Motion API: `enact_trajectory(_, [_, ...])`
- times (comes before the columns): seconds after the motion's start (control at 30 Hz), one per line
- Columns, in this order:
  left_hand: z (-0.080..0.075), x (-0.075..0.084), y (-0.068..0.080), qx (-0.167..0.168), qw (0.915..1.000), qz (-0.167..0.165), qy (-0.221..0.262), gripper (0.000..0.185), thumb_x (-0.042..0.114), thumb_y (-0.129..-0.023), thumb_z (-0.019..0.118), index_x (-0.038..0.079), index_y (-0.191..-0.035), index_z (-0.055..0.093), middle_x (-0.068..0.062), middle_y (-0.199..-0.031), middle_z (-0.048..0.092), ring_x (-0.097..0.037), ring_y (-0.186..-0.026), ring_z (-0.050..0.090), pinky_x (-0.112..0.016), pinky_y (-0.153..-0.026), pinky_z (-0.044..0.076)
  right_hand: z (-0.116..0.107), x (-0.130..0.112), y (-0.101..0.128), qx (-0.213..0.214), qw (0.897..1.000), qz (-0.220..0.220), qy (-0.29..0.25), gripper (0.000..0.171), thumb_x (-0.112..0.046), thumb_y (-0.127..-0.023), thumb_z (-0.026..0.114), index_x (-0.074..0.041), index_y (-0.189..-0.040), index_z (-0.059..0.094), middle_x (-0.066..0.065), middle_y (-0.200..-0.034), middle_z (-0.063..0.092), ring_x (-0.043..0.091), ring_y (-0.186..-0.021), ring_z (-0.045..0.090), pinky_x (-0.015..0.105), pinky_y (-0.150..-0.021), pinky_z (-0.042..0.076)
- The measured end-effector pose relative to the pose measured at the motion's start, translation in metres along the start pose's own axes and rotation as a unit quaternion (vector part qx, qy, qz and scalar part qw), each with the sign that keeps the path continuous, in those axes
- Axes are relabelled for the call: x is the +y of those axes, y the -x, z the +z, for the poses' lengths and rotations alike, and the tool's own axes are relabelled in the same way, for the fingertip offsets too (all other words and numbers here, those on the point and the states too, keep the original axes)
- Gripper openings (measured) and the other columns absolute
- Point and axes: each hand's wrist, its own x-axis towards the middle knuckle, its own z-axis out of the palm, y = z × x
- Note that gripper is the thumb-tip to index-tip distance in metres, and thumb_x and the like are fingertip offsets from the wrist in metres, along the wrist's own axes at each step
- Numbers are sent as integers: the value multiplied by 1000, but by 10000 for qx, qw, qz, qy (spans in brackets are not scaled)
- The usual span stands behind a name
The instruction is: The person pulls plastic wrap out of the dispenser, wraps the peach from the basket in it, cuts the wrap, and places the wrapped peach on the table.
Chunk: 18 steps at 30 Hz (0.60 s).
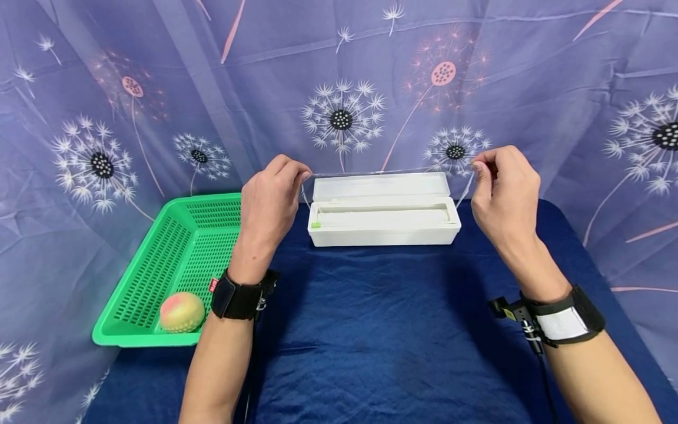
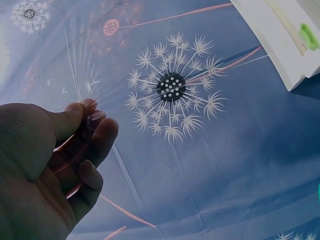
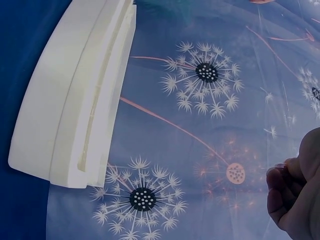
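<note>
A clear sheet of cling film (image 1: pixel 349 174) is stretched between both hands, above and behind a long white dispenser box (image 1: pixel 384 237). My left hand (image 1: pixel 269 203) pinches one corner of it between thumb and fingertips, and the film gathers into creases (image 2: pixel 77 70) there in the left wrist view. The other corner is pinched by my right hand (image 1: pixel 505 197), level with the left. The box's lid (image 1: pixel 381 186) stands raised at the back, and a white roll (image 1: pixel 384 218) lies inside. On the box's left end is a small green piece (image 1: pixel 316 225).
To the left stands a green plastic basket (image 1: pixel 143 340), with a pink-and-yellow peach (image 1: pixel 182 312) in its near left part. A dark blue cloth (image 1: pixel 365 330) covers the table. Behind it hangs a purple-blue curtain (image 1: pixel 286 70) with a dandelion print.
</note>
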Motion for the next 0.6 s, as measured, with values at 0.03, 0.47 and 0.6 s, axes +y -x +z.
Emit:
enact_trajectory(0.03, [0,0,0,15,10000,3,12,25,27,-109,60,10,-106,78,-7,-102,70,-27,-68,64,-43,-62,52,0,-1,0,5,10000,3,-1,13,3,-103,62,13,-99,69,28,-90,64,41,-78,57,35,-75,35])
enact_trajectory(0.47, [-4,1,-1,97,9999,67,43,23,25,-109,61,10,-105,78,-7,-101,70,-27,-67,64,-43,-61,51,-2,2,-1,-9,10000,-82,-53,16,-3,-105,62,10,-100,69,26,-92,65,39,-79,58,35,-75,37])
enact_trajectory(0.6, [-5,2,-1,89,9999,72,10,23,24,-109,60,10,-106,78,-7,-101,69,-27,-67,63,-43,-61,51,-4,2,-2,-45,9999,-98,-41,18,-6,-107,61,9,-102,70,25,-93,66,38,-80,58,35,-75,37])
